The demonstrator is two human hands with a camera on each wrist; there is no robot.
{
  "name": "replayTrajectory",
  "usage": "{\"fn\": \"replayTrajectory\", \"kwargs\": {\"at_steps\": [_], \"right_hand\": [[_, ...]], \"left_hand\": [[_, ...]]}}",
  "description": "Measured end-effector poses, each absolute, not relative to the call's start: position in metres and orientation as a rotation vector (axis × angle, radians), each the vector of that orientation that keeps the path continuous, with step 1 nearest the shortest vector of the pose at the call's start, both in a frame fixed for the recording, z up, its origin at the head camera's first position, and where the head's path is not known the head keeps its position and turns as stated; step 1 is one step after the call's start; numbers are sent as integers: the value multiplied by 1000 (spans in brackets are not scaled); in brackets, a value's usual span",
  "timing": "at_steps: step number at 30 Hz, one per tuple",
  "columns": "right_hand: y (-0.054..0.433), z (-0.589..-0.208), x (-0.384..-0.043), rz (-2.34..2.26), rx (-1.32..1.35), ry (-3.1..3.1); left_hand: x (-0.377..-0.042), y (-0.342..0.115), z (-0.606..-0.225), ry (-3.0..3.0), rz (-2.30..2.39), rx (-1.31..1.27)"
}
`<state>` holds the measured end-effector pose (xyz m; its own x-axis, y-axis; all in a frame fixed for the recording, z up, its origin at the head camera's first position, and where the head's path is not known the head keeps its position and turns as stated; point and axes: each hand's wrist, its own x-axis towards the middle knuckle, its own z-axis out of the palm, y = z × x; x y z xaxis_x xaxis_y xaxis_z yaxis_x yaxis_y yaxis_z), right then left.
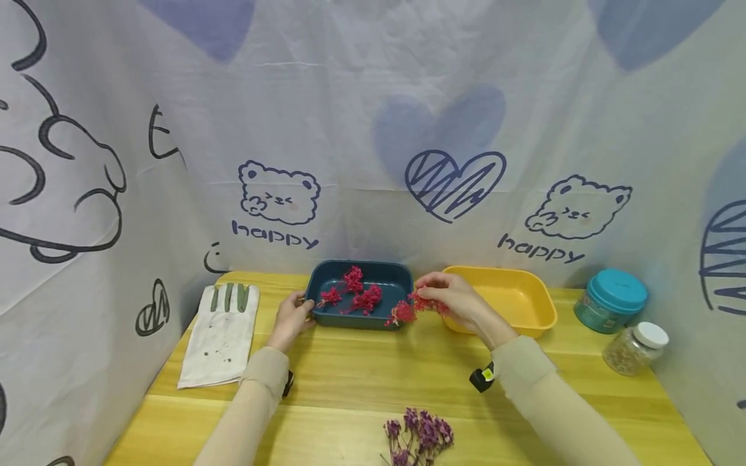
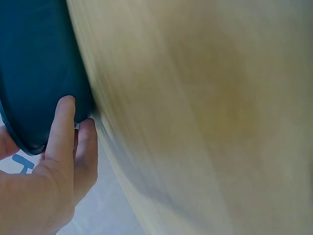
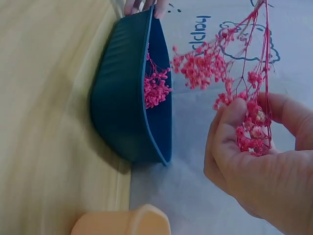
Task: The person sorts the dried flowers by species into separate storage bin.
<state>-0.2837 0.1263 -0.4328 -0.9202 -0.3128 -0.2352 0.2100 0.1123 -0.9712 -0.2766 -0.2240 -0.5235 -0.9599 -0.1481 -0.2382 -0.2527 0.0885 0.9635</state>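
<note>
A dark teal tray (image 1: 355,320) stands at the back of the table, holding several clusters of pink dried flowers (image 1: 367,299). My left hand (image 1: 291,317) grips the tray's left end, thumb at the rim and fingers against the outer wall, as the left wrist view (image 2: 63,161) shows. Right of the tray, my right hand (image 1: 451,298) pinches a pink flower sprig (image 3: 200,66) above the table. In the right wrist view its thin stems reach past the fingers, and part of the blossom lies inside the hand (image 3: 254,166).
A yellow tray (image 1: 544,310) sits behind the right hand. Farther right are a turquoise tub (image 1: 612,301) and a white-lidded jar (image 1: 635,349). A white cloth with green strips (image 1: 218,336) lies at left; purple dried flowers (image 1: 422,433) lie at the front. Printed curtains enclose the table.
</note>
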Motion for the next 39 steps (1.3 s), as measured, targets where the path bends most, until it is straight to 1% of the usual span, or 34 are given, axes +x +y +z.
{"fn": "replayTrajectory", "kwargs": {"at_steps": [9, 18, 28, 39], "right_hand": [[110, -433, -302, -1913, 4, 2065], [94, -441, -322, -2085, 136, 2070], [76, -452, -337, -2142, 246, 2164], [51, -468, -348, -2042, 341, 2488]], "left_hand": [[-278, -224, -527, 2262, 2027, -422], [-278, -224, -526, 2272, 2024, -431], [-278, -226, -526, 2276, 2029, -444], [-276, -224, -525, 2258, 2042, -445]]}}
